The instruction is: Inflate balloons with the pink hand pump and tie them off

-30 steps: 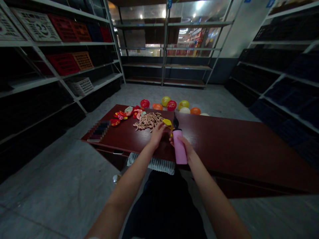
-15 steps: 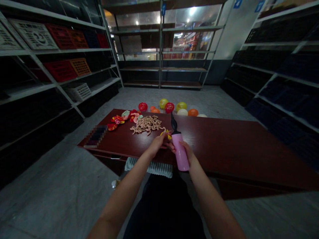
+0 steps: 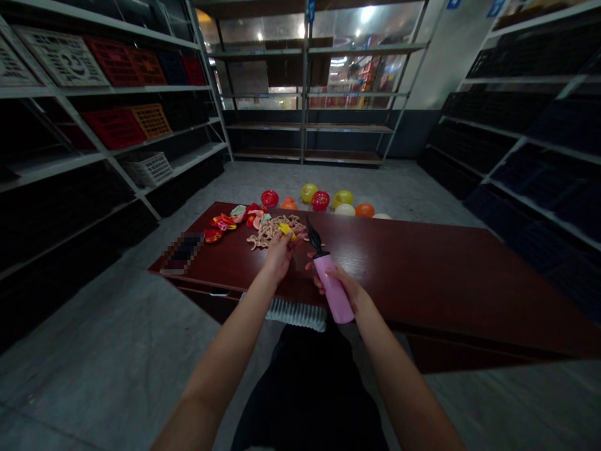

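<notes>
My right hand [image 3: 345,289] is wrapped round a pink hand pump [image 3: 332,294] with a black nozzle [image 3: 313,238], tilted up and to the left over the dark red table [image 3: 422,269]. My left hand [image 3: 278,254] is closed on a limp yellow balloon [image 3: 286,230], a little left of the nozzle tip and not touching it. Just beyond my left hand lies a pile of beige strips [image 3: 275,229]. Several limp coloured balloons [image 3: 232,220] lie to the left of that pile.
Several blown-up balloons [image 3: 322,200] sit on the floor behind the table. A flat dark blurred item [image 3: 181,254] lies near the table's left corner. Metal shelving with crates lines the left side [image 3: 117,125], the back [image 3: 305,100] and the right side [image 3: 539,138].
My left hand has drawn the yellow balloon up and to the left, away from the nozzle. The pump has tilted further left in my right hand.
</notes>
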A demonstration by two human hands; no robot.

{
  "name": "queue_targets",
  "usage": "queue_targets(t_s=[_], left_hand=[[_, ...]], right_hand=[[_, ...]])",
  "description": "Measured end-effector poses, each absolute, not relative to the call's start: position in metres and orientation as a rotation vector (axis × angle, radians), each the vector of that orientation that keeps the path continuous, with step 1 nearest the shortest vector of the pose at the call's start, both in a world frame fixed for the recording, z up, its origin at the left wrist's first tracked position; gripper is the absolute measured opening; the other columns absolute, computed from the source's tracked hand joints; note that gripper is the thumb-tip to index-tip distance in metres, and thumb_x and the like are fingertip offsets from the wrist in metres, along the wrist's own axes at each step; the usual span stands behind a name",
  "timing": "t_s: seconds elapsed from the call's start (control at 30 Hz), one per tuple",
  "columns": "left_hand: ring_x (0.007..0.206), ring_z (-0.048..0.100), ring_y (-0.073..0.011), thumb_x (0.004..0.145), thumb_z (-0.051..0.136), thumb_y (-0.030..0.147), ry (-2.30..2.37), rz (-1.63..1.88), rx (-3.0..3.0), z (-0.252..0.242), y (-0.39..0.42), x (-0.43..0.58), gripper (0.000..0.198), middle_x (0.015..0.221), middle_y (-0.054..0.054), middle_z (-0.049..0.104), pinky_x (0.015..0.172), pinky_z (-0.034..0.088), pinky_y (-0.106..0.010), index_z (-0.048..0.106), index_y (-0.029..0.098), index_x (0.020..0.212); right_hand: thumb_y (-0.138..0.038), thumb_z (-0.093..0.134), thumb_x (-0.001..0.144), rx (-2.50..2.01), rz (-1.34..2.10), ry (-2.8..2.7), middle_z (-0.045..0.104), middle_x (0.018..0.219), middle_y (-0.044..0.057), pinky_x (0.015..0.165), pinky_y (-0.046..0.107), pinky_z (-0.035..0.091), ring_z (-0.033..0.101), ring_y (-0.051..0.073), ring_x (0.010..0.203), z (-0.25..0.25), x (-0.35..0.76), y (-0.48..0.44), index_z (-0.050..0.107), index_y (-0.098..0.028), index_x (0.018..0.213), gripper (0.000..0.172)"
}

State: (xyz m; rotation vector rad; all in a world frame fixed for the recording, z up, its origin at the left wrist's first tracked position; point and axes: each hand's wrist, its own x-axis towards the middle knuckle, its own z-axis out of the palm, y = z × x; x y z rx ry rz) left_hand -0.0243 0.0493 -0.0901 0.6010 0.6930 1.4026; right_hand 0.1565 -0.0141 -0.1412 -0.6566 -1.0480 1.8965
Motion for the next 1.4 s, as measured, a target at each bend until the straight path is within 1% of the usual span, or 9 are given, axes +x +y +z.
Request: queue_targets(t_s=[0.13,0.23,0.37,0.43,0.57,0.83,1.03,1.23,1.4], left_hand=[[0.086,0.071,-0.0138,0.09,0.055,0.008,0.618,1.468,0.616,-0.069,0.056,-0.035,0.024,0.103,-0.009,0.073,0.085,0.052,-0.028,0.059,0.016,0.112],[0.086,0.071,-0.0133,0.094,0.049,0.009,0.599,1.5,0.614,-0.059,0.06,-0.04,0.023,0.104,-0.009,0.074,0.084,0.052,-0.027,0.057,0.017,0.114],[0.086,0.072,-0.013,0.096,0.049,0.011,0.624,1.472,0.653,-0.059,0.069,-0.042,0.016,0.102,-0.008,0.074,0.077,0.052,-0.022,0.057,0.017,0.108],[0.089,0.071,-0.0136,0.095,0.051,0.014,0.624,1.438,0.688,-0.063,0.072,-0.042,0.014,0.103,-0.008,0.074,0.077,0.051,-0.022,0.057,0.017,0.107],[0.089,0.072,-0.0152,0.094,0.055,0.018,0.62,1.389,0.725,-0.072,0.074,-0.036,0.014,0.101,-0.01,0.075,0.081,0.053,-0.026,0.057,0.017,0.108],[0.082,0.072,-0.0137,0.095,0.054,0.019,0.622,1.387,0.755,-0.069,0.065,-0.024,0.019,0.099,-0.009,0.075,0.075,0.054,-0.024,0.058,0.016,0.113],[0.081,0.072,-0.0146,0.091,0.059,0.014,0.64,1.379,0.752,-0.073,0.06,-0.017,0.019,0.096,-0.009,0.075,0.078,0.054,-0.025,0.061,0.016,0.109],[0.084,0.071,-0.0167,0.088,0.066,0.022,0.659,1.364,0.702,-0.089,0.049,-0.008,0.022,0.099,-0.009,0.074,0.078,0.055,-0.028,0.064,0.016,0.108],[0.082,0.07,-0.0174,0.088,0.065,0.029,0.725,1.338,0.755,-0.093,0.04,-0.006,0.024,0.107,-0.01,0.073,0.06,0.053,-0.022,0.067,0.016,0.108]], right_hand=[[-0.039,0.072,0.075,-0.616,1.959,-1.096,0.066,0.101,0.006,0.054,0.024,0.049,0.055,0.011,0.065,-0.137,0.154,-0.018,0.06,-0.022,0.112,0.043],[-0.037,0.072,0.074,-0.6,1.977,-1.103,0.064,0.105,0.006,0.053,0.025,0.049,0.055,0.01,0.065,-0.135,0.154,-0.02,0.057,-0.022,0.116,0.046],[-0.033,0.073,0.073,-0.601,2.045,-1.131,0.063,0.103,0.005,0.053,0.026,0.049,0.056,0.011,0.065,-0.136,0.155,-0.021,0.053,-0.023,0.124,0.055],[-0.033,0.073,0.074,-0.599,2.05,-1.139,0.064,0.102,0.005,0.053,0.026,0.049,0.056,0.011,0.066,-0.137,0.156,-0.021,0.052,-0.023,0.125,0.057],[-0.034,0.073,0.074,-0.611,2.037,-1.147,0.064,0.101,0.005,0.053,0.026,0.049,0.056,0.011,0.066,-0.136,0.155,-0.023,0.052,-0.022,0.122,0.053],[-0.033,0.069,0.076,-0.62,2.015,-1.126,0.063,0.101,0.006,0.052,0.026,0.048,0.056,0.011,0.064,-0.133,0.155,-0.023,0.056,-0.021,0.114,0.042],[-0.034,0.068,0.076,-0.585,2.029,-1.135,0.065,0.103,0.007,0.052,0.024,0.048,0.055,0.011,0.065,-0.135,0.154,-0.022,0.054,-0.021,0.117,0.045],[-0.036,0.068,0.077,-0.634,2.011,-1.122,0.064,0.1,0.003,0.053,0.024,0.048,0.054,0.011,0.065,-0.126,0.154,-0.027,0.054,-0.024,0.119,0.047],[-0.036,0.067,0.078,-0.64,2.011,-1.126,0.063,0.099,0.002,0.054,0.023,0.047,0.053,0.011,0.065,-0.124,0.153,-0.029,0.056,-0.023,0.116,0.042]])
